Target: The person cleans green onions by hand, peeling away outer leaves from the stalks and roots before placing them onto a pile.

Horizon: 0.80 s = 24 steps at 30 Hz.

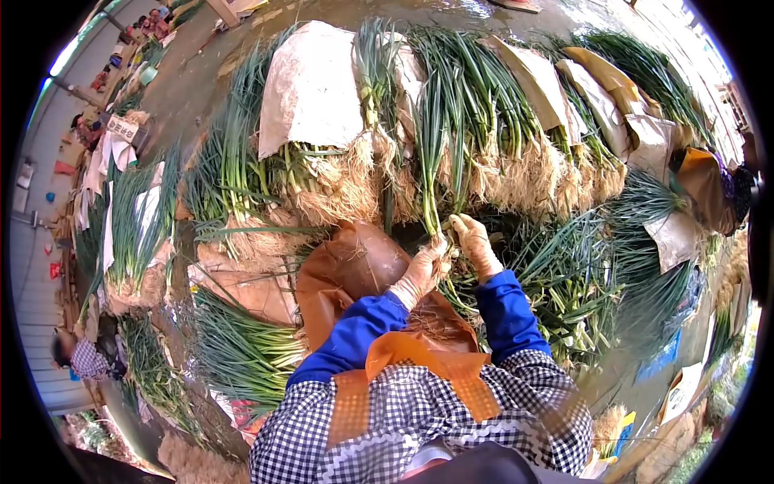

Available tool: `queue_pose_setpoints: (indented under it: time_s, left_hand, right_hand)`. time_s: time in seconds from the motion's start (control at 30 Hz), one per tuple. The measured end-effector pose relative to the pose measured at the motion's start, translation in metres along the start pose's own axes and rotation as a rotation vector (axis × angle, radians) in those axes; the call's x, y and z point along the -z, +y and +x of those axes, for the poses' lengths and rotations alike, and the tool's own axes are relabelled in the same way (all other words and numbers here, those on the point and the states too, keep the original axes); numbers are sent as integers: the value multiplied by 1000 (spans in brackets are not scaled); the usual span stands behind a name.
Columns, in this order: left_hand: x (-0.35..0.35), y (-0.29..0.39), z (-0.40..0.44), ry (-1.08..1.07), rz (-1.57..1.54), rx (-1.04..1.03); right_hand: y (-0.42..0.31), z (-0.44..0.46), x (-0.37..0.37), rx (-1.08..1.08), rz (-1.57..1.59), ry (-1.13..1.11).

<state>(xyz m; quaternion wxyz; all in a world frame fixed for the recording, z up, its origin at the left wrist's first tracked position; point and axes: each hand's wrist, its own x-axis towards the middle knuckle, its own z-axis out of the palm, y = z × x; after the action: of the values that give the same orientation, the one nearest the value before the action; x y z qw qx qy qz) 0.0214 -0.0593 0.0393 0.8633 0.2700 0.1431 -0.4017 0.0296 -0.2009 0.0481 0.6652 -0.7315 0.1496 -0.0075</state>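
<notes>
My left hand (419,273), in a pale glove, is closed round the root end of a few green onions (430,181), whose leaves point away from me. Beside it on the right, my right hand (474,244), also gloved, has its thumb and fingers pressed together near the same stalks; whatever it pinches is too small to make out. Beyond both hands lies a long row of green onions with bushy roots (520,173). An orange-brown apron (355,262) covers my lap below my left hand.
Pale sacking (313,89) covers part of the row. Loose green leaves (564,282) are heaped at the right, and more onions (242,347) lie at the left. A person in a checked top (89,359) is at the far left, others (153,24) at the upper left.
</notes>
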Motion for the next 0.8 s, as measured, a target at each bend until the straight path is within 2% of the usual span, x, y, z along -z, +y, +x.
queue_pose_setpoints:
  time_s: [0.03, 0.1, 0.17, 0.23, 0.3, 0.33, 0.37, 0.4, 0.43, 0.5, 0.57, 0.63, 0.67, 0.7, 0.77, 0.8]
  left_hand:
    - [5, -6, 3, 2, -4, 0]
    - [9, -14, 6, 219, 326, -103]
    - [15, -18, 8, 304, 212, -159]
    - [19, -14, 13, 414, 176, -197]
    - [21, -11, 16, 421, 101, -262]
    - [22, -6, 11, 367, 125, -186]
    - [21, -3, 6, 311, 148, -106]
    - [14, 0, 0, 276, 135, -102]
    - [12, 2, 1, 271, 135, -100]
    - [14, 0, 0, 119, 53, -32]
    - [17, -4, 4, 63, 49, -34]
    - [3, -10, -1, 349, 178, -210]
    - [16, -14, 3, 254, 233, -230]
    - [1, -9, -7, 302, 264, -189]
    - [23, -23, 5, 191, 341, -294]
    - [40, -27, 13, 162, 602, -429]
  right_hand:
    - [15, 4, -1, 154, -381, 102]
    - [3, -3, -3, 415, -1073, 233]
    - [-7, -11, -8, 291, -1236, 149]
    - [-9, -29, -8, 391, -1245, -49]
    - [-15, -63, 4, 606, -889, -163]
    - [-27, -80, 16, 452, -608, -74]
    - [-12, -85, 37, 195, -430, -1]
    - [-17, -87, 57, -24, -479, 97]
    - [-8, -81, 85, -8, -1107, 46]
    - [-15, -68, 96, -356, -1431, -406]
    - [-38, -50, 57, -105, -1155, -73]
    - [-53, -29, 17, 174, -718, 140]
    - [-57, -12, -1, 197, -668, 136]
    - [-53, 7, -12, 220, -619, 131]
    - [-2, 52, -23, 370, -827, -11]
    - [7, 64, -31, -77, -301, -152]
